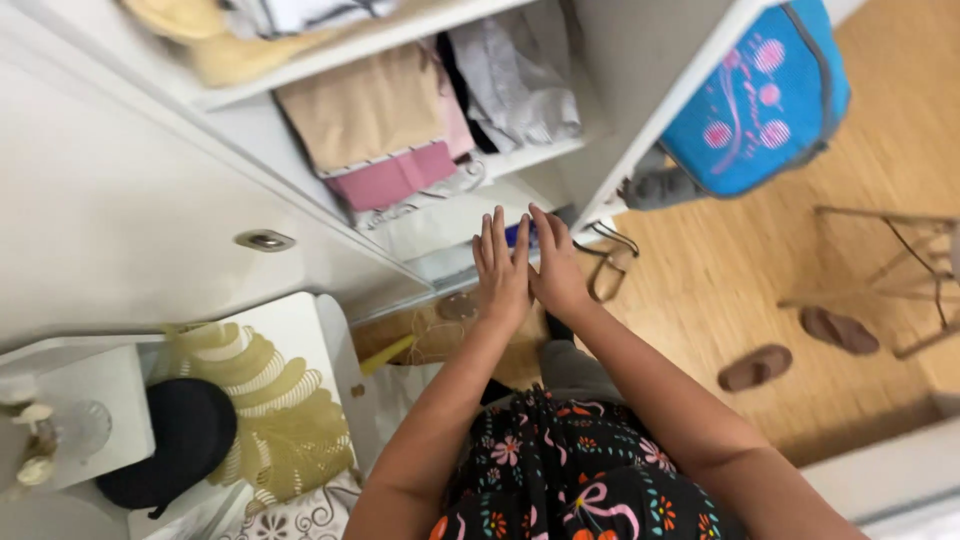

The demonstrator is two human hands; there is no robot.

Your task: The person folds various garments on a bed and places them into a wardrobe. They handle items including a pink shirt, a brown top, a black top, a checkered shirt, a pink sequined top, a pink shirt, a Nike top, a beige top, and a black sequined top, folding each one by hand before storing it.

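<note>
My left hand (pixel 500 268) and my right hand (pixel 553 265) are stretched out side by side, fingers straight and together, backs towards me. Neither holds anything. They hover in front of the lower part of an open white wardrobe (pixel 640 60), just below a shelf with folded clothes: a beige piece (pixel 365 105), a pink piece (pixel 395 175) and a pale grey garment (pixel 515 80). My fingertips are nearest the shelf's lower edge (pixel 530 158). I wear a dark dress with a flower pattern (pixel 570 470).
A white wardrobe door with a metal knob (pixel 265 240) stands at the left. A blue bag (pixel 755 95) hangs at the wardrobe's right side. Brown slippers (pixel 755 367) and a wire rack (pixel 900 270) lie on the wooden floor. A black hat (pixel 180 435) and a yellow-green fan-shaped mat (pixel 270 400) rest on a white table at the lower left.
</note>
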